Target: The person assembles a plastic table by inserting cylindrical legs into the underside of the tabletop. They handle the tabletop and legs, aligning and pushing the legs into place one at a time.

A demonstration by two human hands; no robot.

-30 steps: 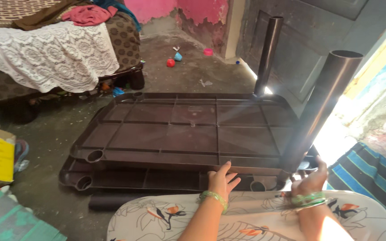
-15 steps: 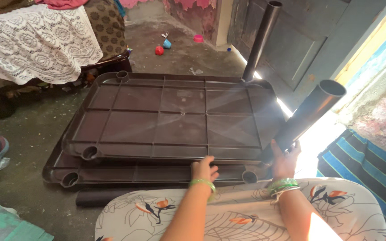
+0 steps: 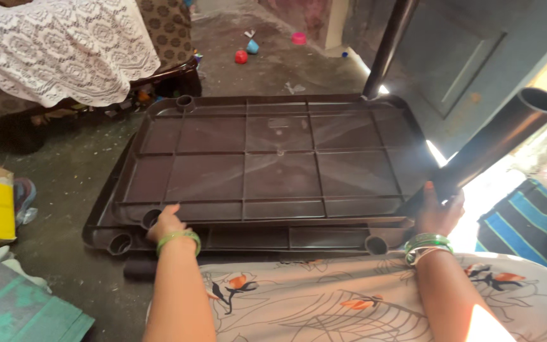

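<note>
Left hand (image 3: 167, 223) has slid left along the upside-down brown table top (image 3: 267, 158) to its near-left leg socket (image 3: 150, 218), fingers resting there, nothing gripped. Right hand (image 3: 439, 212) wrapped around the tilted leg tube (image 3: 495, 142) at the near-right corner.

Both forearms are bare, with no sleeves reaching the wrists. The left hand (image 3: 167, 223) has a single green bangle at the wrist. The right hand (image 3: 439, 212) has a stack of green bangles with a pale one among them. A cream garment (image 3: 349, 297) printed with orange flowers and dark line-drawn leaves covers the lap.
</note>
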